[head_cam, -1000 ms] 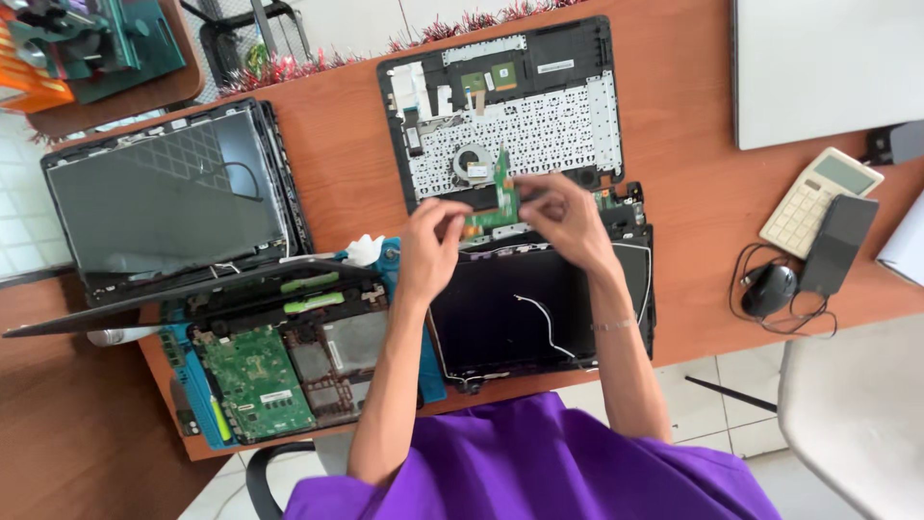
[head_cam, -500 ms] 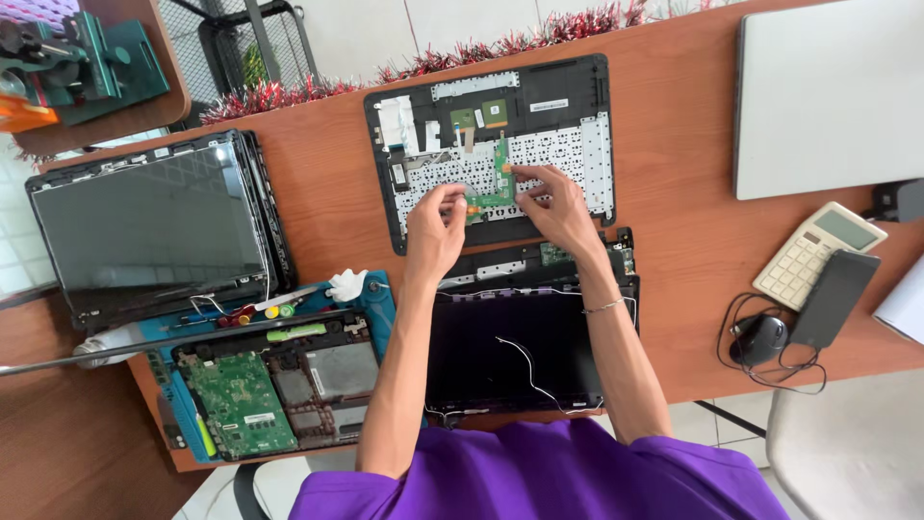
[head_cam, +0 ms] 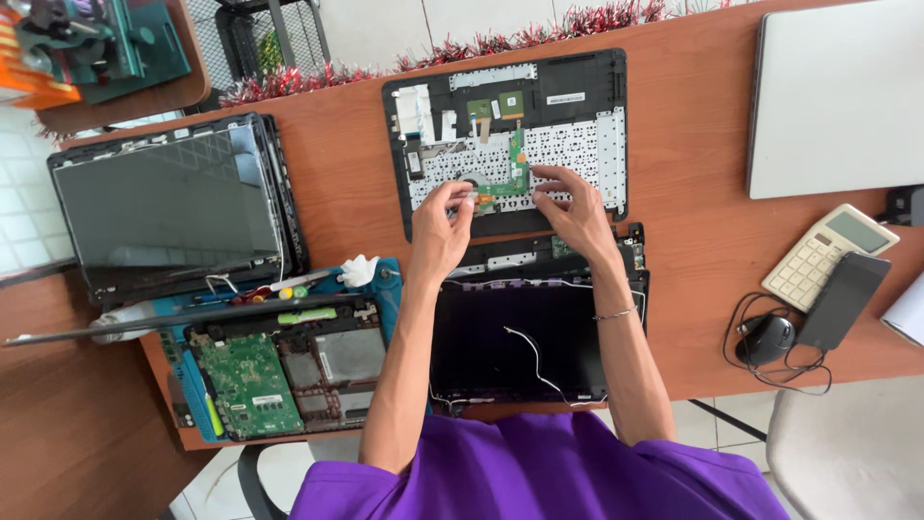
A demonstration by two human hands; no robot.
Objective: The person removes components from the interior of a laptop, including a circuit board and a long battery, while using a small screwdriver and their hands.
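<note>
A black laptop top cover (head_cam: 577, 72) lies upside down on the wooden table, its white keyboard back (head_cam: 568, 144) showing. A small green circuit board (head_cam: 508, 173) rests on it. My left hand (head_cam: 441, 226) pinches the board's lower left end. My right hand (head_cam: 568, 207) rests with spread fingertips on the keyboard back just right of the board. Below my hands lies a dark laptop lid (head_cam: 534, 337) with loose thin wires across it.
A detached screen panel (head_cam: 168, 202) lies at left. Below it sits an opened laptop base with a green motherboard (head_cam: 245, 380). A closed silver laptop (head_cam: 833, 96), a calculator (head_cam: 828, 250), a dark phone (head_cam: 845, 299) and a black mouse (head_cam: 765, 339) occupy the right side.
My hands have stayed on the small green board over the keyboard back. The camera view shifted so the table contents sit lower in the picture.
</note>
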